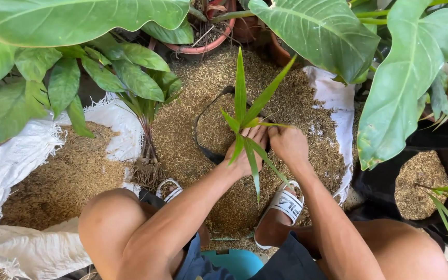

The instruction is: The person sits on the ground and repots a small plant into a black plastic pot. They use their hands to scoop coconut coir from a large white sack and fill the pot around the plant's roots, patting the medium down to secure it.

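Garden potting spot, outdoors.
Rice husks (193, 124) lying heaped on white sacks (6, 155); broad-leaved potted plants (317, 31) crowding around.

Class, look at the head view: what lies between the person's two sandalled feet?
Between the left sandal and the right sandal, the head view shows only loose brown husks, crossed above by the left forearm and a drooping leaf of the seedling.

both arms bare to shoulder, no sleeves, no watch or rings visible. left hand (246, 150) and right hand (288, 145) bare, no gloves. knees bare. dark navy shorts (296, 259), blue lighter patch near left thigh. white slide sandals (285, 205) with dark printed strap markings, one on each foot, toes uncovered.
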